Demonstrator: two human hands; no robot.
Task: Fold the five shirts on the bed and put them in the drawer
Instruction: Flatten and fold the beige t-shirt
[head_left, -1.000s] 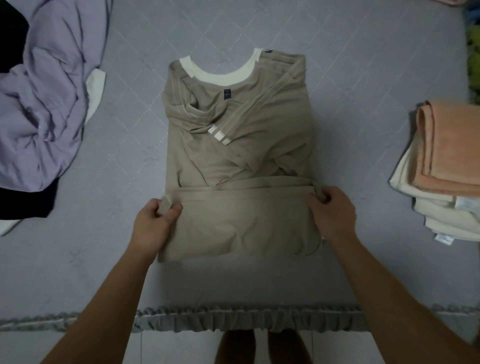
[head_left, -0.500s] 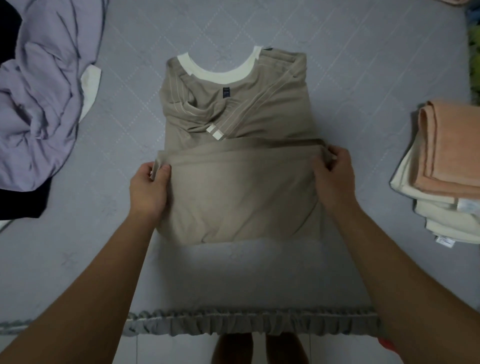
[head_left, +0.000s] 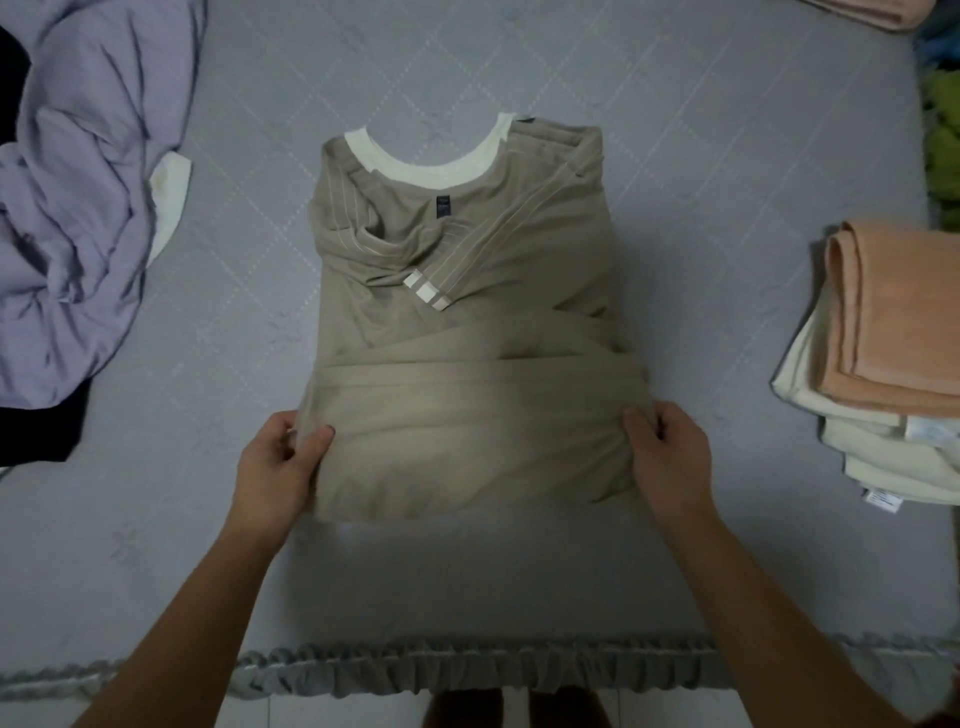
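Note:
A tan shirt (head_left: 467, 312) with a cream collar lies flat in the middle of the grey bed (head_left: 701, 156), sleeves folded in and its bottom part folded up over the body. My left hand (head_left: 278, 465) grips the left side of the folded part, thumb on top. On the opposite side, my right hand (head_left: 667, 457) grips it the same way. At the right edge sits a folded stack: a peach shirt (head_left: 904, 312) on a cream shirt (head_left: 883, 457). A crumpled lilac shirt (head_left: 72, 208) lies at the left over a black garment (head_left: 47, 426).
The bed's ruffled front edge (head_left: 467, 670) runs across the bottom, with a white tiled floor below it. A cream piece of cloth (head_left: 169, 202) pokes out beside the lilac shirt. Green and blue items (head_left: 943, 130) sit at the far right edge.
Half a second ago both hands held the folded edge farther up the shirt. They have since slid back toward me along its sides, and the folded edge now lies lower on the body.

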